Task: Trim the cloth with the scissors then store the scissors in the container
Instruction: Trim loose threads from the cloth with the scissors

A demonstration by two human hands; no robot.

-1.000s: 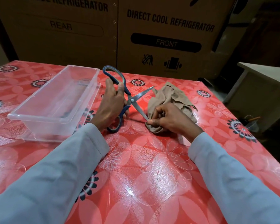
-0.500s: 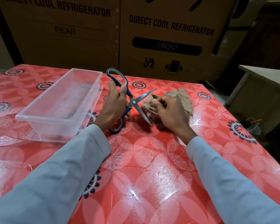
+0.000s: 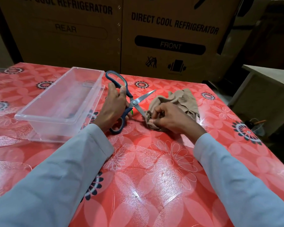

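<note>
Scissors (image 3: 134, 102), blue-handled with blades spread wide, are gripped in the left hand (image 3: 114, 107), fingers curled through and around the handles. The lower blade tip now touches a bunched corner of the tan cloth (image 3: 179, 100). The right hand (image 3: 167, 117) pinches that corner between thumb and fingertips, holding it up to the blade.

Half a second ago the right hand was farther back on the desk (image 3: 154, 169), gathering the cloth into a heap beside the blades. Since then it has drawn a fold toward the person and pressed it low against the red flowered surface. The scissors have kept their wide spread and stayed in nearly the same spot, while the left hand keeps its hold.

This suggests the cloth has just been set up for a cut, and trimming looks about to begin. No cut piece is visible, so the first part of the task appears not yet done.

The rest of the cloth lies crumpled on the desk behind the right hand. The clear plastic container (image 3: 39, 110) sits just to the left of the left hand, open at the top, with no scissors in it. Storing them there is still to come. Large cardboard boxes (image 3: 170, 30) stand behind the desk.
</note>
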